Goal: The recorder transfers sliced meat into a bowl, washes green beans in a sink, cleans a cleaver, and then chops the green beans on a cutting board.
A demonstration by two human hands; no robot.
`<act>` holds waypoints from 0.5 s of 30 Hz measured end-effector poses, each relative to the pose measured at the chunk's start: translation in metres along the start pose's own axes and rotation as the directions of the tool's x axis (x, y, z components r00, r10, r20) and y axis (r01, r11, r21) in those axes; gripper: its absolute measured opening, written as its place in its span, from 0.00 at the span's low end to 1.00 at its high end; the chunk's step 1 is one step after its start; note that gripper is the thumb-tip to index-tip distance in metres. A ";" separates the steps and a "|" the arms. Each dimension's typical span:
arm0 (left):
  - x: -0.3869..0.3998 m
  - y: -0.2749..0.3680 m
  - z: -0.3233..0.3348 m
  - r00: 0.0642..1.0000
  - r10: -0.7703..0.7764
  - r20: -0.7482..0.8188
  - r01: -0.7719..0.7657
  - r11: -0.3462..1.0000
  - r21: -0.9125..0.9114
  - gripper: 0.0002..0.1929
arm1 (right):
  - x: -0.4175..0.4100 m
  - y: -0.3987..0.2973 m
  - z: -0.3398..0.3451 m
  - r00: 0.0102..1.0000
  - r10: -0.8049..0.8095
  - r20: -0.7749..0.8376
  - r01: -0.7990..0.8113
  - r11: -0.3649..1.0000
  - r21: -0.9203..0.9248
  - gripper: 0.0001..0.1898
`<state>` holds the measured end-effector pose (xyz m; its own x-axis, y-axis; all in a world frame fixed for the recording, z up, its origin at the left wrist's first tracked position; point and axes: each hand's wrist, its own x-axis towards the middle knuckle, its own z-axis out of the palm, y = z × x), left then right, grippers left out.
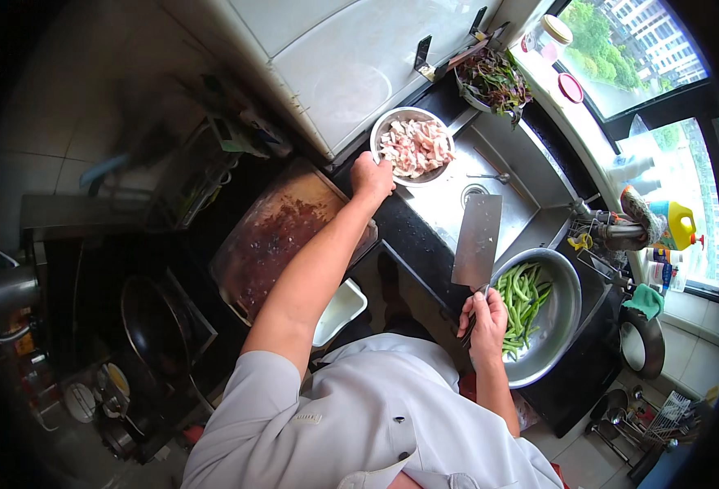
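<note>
My left hand (373,175) grips the near left rim of a steel bowl (376,129). Pieces of sliced raw meat (416,148) fill much of that bowl, which is over the black counter and the sink's left corner. In my right hand (486,321) is the handle of a cleaver (478,238). Its broad blade points away from me, over the sink's near edge, with small bits stuck to it. Just right of that hand, a large metal basin (564,318) holds green beans (523,305).
A wet, stained cutting board (280,244) lies under my left forearm. The steel sink (521,165) contains a spoon (491,177). Purple-green leafy vegetables (494,79) are piled at the back corner. A faucet (622,232) stands at right; a wok (154,324) is at left.
</note>
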<state>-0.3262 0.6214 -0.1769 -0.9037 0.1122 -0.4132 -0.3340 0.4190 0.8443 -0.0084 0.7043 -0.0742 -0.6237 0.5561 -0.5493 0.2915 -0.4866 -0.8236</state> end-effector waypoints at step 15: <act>-0.007 -0.003 0.030 0.982 -0.188 0.030 0.184 0.898 -0.399 0.12 | 0.018 0.004 -0.003 0.995 0.081 0.049 -0.077 0.993 -0.088 0.07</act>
<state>-0.3108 0.6459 -0.1870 -0.8163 0.0585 -0.5746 -0.5734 0.0370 0.8184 -0.0157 0.7145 -0.0876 -0.6329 0.4808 -0.6069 0.4014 -0.4664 -0.7882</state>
